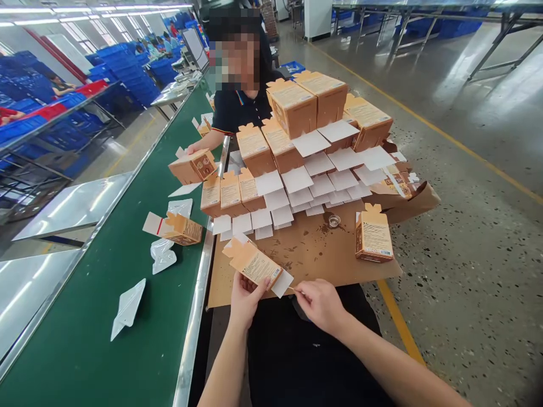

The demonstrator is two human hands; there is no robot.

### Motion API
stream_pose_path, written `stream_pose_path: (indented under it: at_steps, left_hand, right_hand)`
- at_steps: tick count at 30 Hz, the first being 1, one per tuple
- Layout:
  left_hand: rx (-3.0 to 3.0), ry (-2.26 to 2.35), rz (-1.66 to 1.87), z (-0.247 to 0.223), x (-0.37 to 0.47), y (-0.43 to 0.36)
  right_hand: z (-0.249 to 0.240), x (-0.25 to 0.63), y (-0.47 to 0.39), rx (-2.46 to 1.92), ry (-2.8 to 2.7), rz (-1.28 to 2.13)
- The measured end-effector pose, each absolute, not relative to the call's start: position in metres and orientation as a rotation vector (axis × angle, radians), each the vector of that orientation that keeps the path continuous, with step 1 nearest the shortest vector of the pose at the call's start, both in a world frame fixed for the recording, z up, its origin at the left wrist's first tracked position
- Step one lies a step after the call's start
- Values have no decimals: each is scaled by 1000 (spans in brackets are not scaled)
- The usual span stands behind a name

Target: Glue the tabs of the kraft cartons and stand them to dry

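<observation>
My left hand [247, 297] grips a tan printed carton [257, 264], fingers beneath and thumb on its printed side. The carton lies tilted, its white inner flap [282, 282] folded out towards my right hand [320, 304]. Pinched in those right fingers is a thin light stick [293, 289], its tip at the flap's edge; I cannot make out the tip. Further off on the cardboard sheet [305, 260] sits a small clear dish [334, 221], with dark wet spots around it. Another carton [374, 234] stands to the right.
Stacked cartons [292, 107] with white flaps out rise behind the cardboard. To the left runs a green conveyor belt [139, 243] with a metal edge, bearing a carton [183, 228] and white plastic-looking pieces [128, 305]. Opposite, a co-worker [241, 107] holds another carton [193, 165].
</observation>
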State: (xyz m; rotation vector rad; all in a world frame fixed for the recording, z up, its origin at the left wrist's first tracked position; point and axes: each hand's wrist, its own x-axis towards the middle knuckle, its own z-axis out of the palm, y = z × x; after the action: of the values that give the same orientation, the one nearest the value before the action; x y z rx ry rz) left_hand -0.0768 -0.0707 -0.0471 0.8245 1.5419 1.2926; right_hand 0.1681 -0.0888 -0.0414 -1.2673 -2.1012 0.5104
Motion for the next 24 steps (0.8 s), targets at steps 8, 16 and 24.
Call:
stream_pose_path:
  at_steps: [8,16,24]
  left_hand:
    - [874,1565,1415,-42,-75,-74]
    - [1012,1703,1467,-43,-70,-78]
    - [1185,1952,1366,-45,-61,-84]
  right_hand:
    - [-50,179,-84,-1335,-2011,470]
    - [-42,196,-98,-1355,-1851,549]
    - [-39,200,-106,-1369,-1833,550]
